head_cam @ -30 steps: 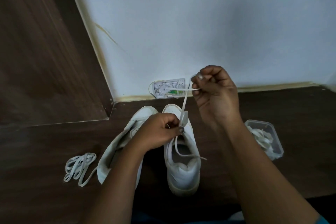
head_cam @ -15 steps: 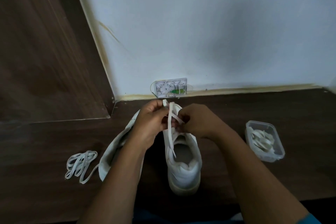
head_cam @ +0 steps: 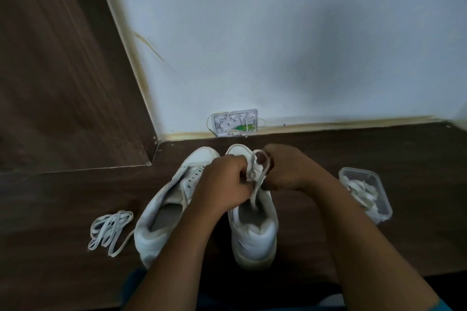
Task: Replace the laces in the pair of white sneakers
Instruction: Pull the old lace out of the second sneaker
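Two white sneakers sit on the dark wood floor (head_cam: 379,149) close to the wall (head_cam: 278,45), toes toward it. The upright sneaker (head_cam: 255,242) stands on its sole in the middle, heel toward the person. The tipped sneaker (head_cam: 161,212) is just beside it on the L, leaning over w/ its opening and a row of eyelets showing. Both hands meet over the front of the upright sneaker. L hand (head_cam: 222,182) has fingers curled in and pinches the lace (head_cam: 255,192) at the eyelet area. R hand (head_cam: 285,171) is curled too, w/ a loop of the same lace round a fingertip (which finger, can't tell). One end of the lace hangs down into that shoe's opening. To the R, apart from the shoes and just beside the R forearm, a clear plastic tub (head_cam: 360,170) sits on the floor. Inside it lies a heap of white laces (head_cam: 361,192), loosely tangled, kept within the walls. L of the tipped sneaker, a loose lace bundle (head_cam: 111,231) lies flat on the floor, one strand reaching toward that shoe's heel; touching or not, can't tell. A small white wall box (head_cam: 236,122) w/ a green bit sits at the foot of the wall beyond the toes. A brown wood panel (head_cam: 63,70) fills the L side.
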`<state>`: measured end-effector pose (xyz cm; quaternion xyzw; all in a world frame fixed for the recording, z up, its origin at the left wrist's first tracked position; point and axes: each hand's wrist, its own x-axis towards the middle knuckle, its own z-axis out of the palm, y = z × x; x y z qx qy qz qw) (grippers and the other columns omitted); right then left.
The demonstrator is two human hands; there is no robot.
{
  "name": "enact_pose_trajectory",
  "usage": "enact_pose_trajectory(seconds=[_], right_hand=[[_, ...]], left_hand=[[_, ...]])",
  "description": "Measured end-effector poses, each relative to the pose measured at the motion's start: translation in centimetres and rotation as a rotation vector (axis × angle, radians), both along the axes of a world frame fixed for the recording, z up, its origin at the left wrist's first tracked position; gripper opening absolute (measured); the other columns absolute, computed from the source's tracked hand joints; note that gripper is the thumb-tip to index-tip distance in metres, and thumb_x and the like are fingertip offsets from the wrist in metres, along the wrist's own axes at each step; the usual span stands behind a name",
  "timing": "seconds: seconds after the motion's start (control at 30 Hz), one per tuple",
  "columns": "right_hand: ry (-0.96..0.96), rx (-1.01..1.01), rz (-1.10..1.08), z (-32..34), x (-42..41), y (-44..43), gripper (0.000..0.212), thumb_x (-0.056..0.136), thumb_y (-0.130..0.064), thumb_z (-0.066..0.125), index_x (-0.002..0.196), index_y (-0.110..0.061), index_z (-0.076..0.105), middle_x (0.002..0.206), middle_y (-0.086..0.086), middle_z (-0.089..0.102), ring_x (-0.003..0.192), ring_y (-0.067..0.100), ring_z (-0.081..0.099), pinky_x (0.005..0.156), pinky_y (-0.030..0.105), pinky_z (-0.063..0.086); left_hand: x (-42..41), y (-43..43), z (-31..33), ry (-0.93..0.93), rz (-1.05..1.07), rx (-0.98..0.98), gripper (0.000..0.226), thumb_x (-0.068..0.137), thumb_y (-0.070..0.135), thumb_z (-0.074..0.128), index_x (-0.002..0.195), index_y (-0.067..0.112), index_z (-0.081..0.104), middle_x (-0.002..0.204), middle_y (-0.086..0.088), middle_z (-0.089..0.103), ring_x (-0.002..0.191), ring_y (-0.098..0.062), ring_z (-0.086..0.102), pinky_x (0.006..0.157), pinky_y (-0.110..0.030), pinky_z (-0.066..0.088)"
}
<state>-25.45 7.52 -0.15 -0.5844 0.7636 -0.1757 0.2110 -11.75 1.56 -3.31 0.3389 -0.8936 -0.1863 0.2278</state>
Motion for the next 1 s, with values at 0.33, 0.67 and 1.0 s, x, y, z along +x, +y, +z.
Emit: enact_pose_trajectory(seconds=[0.33, 0.67, 1.0], right_hand=[[0.116, -0.026, 0.089, -1.0, 0.5, -0.7, 0.018, 0.069, -0.012, 0.070, 0.077, -0.011, 0.055, 0.082, 0.002, 0.055, 0.078, 0.019, 0.053, 0.062, 0.026, 0.037], [-0.015, -0.139, 0.018, -1.1, 0.4, -0.4, 0.013, 0.071, -0.005, 0.060, 0.062, -0.012, 0.054, 0.065, 0.002, 0.056, 0.068, 0.022, 0.058, 0.060, 0.033, 0.049], [-0.228, -0.130, -0.106, -1.7, 0.1, -0.8, 0.006, 0.064, 0.004, 0.059, 0.069, 0.006, 0.061, 0.063, 0.015, 0.056, 0.057, 0.020, 0.052, 0.056, 0.031, 0.043]], left_hand=[[-0.7, 1.2, -0.2, -0.136, 0.098, -0.196, 0.014, 0.080, 0.025, 0.052, 0.086, 0.019, 0.041, 0.099, -0.005, 0.061, 0.092, -0.028, 0.056, 0.065, -0.030, 0.029], [-0.8, 0.9, -0.7, -0.006, 0.158, -0.046, 0.014, 0.083, 0.022, 0.057, 0.088, 0.009, 0.058, 0.088, -0.007, 0.065, 0.088, -0.028, 0.059, 0.068, -0.033, 0.038], [-0.4, 0.0, -0.8, 0.202, 0.158, 0.445, 0.016, 0.076, 0.006, 0.067, 0.061, 0.012, 0.062, 0.057, -0.001, 0.056, 0.055, -0.012, 0.049, 0.059, -0.033, 0.040]])
